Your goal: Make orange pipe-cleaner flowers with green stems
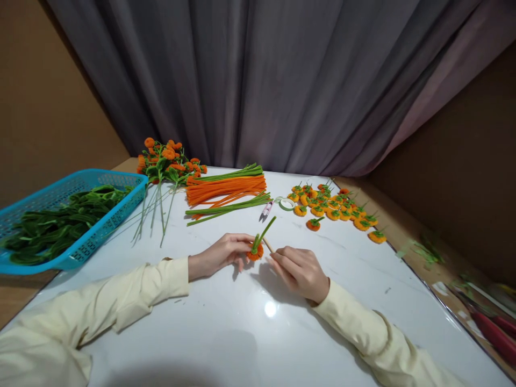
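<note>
Near the middle of the table, my left hand pinches an orange pipe-cleaner flower by its side. Green pipe-cleaner ends stick up from the flower, one of them long and slanting right. My right hand grips a thin wooden stick, its tip close to the green ends; whether it touches them I cannot tell. Just beyond my hands lie small pink thread snips, blades towards me. A single orange flower head rests on the table to the right.
At left stands a blue basket of green fuzzy leaves. Stemmed orange flowers lie behind it. Orange pipe cleaners and green ones sit at the back, beside a tape roll and several yellow-orange flower heads.
</note>
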Available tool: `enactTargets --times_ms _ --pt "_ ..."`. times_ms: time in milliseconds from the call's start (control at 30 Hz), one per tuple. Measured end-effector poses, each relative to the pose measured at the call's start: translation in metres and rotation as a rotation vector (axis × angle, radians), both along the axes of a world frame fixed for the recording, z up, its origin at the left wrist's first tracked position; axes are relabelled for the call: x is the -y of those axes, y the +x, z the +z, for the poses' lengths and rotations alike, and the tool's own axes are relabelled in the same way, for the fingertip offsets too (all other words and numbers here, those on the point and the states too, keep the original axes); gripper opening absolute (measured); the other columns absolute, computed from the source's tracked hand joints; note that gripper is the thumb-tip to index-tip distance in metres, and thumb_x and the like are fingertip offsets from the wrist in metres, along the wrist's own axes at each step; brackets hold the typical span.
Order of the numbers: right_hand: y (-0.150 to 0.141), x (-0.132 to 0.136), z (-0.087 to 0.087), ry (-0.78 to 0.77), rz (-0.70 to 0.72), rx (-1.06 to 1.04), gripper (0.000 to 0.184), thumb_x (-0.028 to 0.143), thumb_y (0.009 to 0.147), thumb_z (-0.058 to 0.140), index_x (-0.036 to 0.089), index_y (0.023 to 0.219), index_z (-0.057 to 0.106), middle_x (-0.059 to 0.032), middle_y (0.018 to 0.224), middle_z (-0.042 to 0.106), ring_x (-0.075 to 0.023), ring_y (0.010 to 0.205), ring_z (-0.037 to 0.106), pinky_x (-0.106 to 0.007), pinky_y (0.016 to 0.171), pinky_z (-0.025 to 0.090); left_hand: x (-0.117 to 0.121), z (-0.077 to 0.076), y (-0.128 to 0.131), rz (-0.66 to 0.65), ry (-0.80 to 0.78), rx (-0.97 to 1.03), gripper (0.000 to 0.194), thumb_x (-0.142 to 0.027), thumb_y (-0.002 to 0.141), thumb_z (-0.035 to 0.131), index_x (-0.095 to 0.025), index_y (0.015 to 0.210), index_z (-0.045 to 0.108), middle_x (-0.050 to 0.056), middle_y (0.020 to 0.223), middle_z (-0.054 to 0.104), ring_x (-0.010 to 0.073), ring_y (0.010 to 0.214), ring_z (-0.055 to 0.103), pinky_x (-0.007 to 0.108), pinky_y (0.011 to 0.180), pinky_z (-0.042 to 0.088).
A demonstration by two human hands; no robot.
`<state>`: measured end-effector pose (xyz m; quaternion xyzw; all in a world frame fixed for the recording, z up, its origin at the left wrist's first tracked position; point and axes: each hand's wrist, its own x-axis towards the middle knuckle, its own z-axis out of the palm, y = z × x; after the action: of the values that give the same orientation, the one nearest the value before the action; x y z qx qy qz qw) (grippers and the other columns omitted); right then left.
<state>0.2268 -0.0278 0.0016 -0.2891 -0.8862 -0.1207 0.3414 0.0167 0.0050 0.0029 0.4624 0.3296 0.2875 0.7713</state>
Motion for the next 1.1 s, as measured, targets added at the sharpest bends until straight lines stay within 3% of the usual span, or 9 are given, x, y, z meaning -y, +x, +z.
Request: enactTargets --times_ms 100,233,333,500,633,733,833,933,1100 --pt "0.008 -0.006 0.001 -0.188 -0.174 0.056 0.034 0.023 0.092 0.041 0.015 0.062 0.056 -0.0011 0.055 0.053 -0.0092 0.048 0.045 -0.024 0.049 0.026 -0.005 -0.002 -0.003 -0.026 -0.039 0.057 0.028 -0.016 0.067 0.064 -0.008 0.094 0.066 0.004 0.071 0.062 0.0054 0.042 0.050 0.018 0.040 0.044" --pt "0.007 -0.010 0.004 -0.472 -0.368 0.231 0.019 0.031 0.085 0.047 0.017 0.081 0.060 -0.0015 0.071 0.059 -0.0120 0.058 0.052 -0.024 0.050 0.023 -0.005 -0.005 -0.004 -0.022 -0.022 0.091 0.028 -0.016 0.069 0.063 -0.009 0.096 0.066 0.006 0.078 0.063 0.0081 0.051 0.054 0.019 0.045 0.047" --pt "0.001 -0.008 0.006 -0.557 -0.435 0.306 0.022 0.019 0.076 0.047 0.017 0.096 0.057 -0.0029 0.084 0.061 -0.0145 0.066 0.055 -0.025 0.051 0.022 -0.002 -0.003 -0.003 0.011 -0.003 0.084 0.028 -0.020 0.071 0.066 -0.009 0.097 0.066 0.009 0.085 0.064 0.0113 0.062 0.058 0.020 0.053 0.049" --pt "0.002 -0.009 0.003 -0.619 -0.531 0.276 0.031 0.009 0.072 0.042 0.013 0.099 0.057 -0.0083 0.093 0.059 -0.0154 0.065 0.054 -0.026 0.052 0.028 0.000 -0.001 0.000 0.089 0.059 0.033 0.032 -0.025 0.069 0.070 -0.010 0.097 0.063 0.008 0.086 0.066 0.0098 0.058 0.058 0.022 0.055 0.049" --pt "0.007 -0.014 0.005 -0.733 -0.386 -0.002 0.028 0.011 0.079 0.039 0.012 0.096 0.062 -0.0089 0.090 0.061 -0.0140 0.066 0.053 -0.025 0.062 0.039 0.002 -0.007 0.002 0.158 0.202 -0.079 0.037 -0.030 0.071 0.069 -0.011 0.102 0.060 0.006 0.079 0.065 0.0097 0.052 0.056 0.026 0.054 0.050" --pt "0.005 -0.012 0.013 -0.988 -0.250 -0.266 0.029 0.027 0.085 0.045 0.014 0.100 0.066 -0.0050 0.078 0.064 -0.0111 0.058 0.050 -0.023 0.056 0.040 0.004 -0.010 0.004 0.184 0.308 -0.164 0.035 -0.032 0.075 0.065 -0.011 0.103 0.059 0.006 0.080 0.065 0.0125 0.063 0.060 0.029 0.063 0.053" --pt "0.000 -0.006 0.021 -1.384 -0.139 -0.465 0.046 0.042 0.085 0.049 0.012 0.119 0.059 -0.0001 0.062 0.060 -0.0049 0.038 0.032 -0.020 0.036 0.027 0.005 -0.011 0.005 0.196 0.329 -0.200 0.034 -0.032 0.076 0.064 -0.011 0.102 0.059 0.006 0.083 0.065 0.0137 0.071 0.062 0.030 0.069 0.054" --pt "-0.003 0.000 0.026 -1.656 -0.048 -0.576 0.059 0.044 0.082 0.052 0.014 0.133 0.045 -0.0002 0.065 0.062 -0.0012 0.029 0.022 -0.017 0.027 0.017 0.005 -0.010 0.005 0.182 0.325 -0.211 0.031 -0.032 0.077 0.063 -0.011 0.099 0.059 0.005 0.081 0.064 0.0129 0.068 0.062 0.028 0.067 0.054" --pt "-0.006 0.002 0.026 -1.708 0.012 -0.593 0.064 0.045 0.083 0.054 0.017 0.138 0.035 -0.0011 0.067 0.066 -0.0010 0.024 0.026 -0.015 0.022 0.021 0.005 -0.007 0.003 0.146 0.343 -0.216 0.030 -0.029 0.076 0.065 -0.013 0.100 0.056 0.003 0.080 0.065 0.0113 0.062 0.061 0.027 0.065 0.052"
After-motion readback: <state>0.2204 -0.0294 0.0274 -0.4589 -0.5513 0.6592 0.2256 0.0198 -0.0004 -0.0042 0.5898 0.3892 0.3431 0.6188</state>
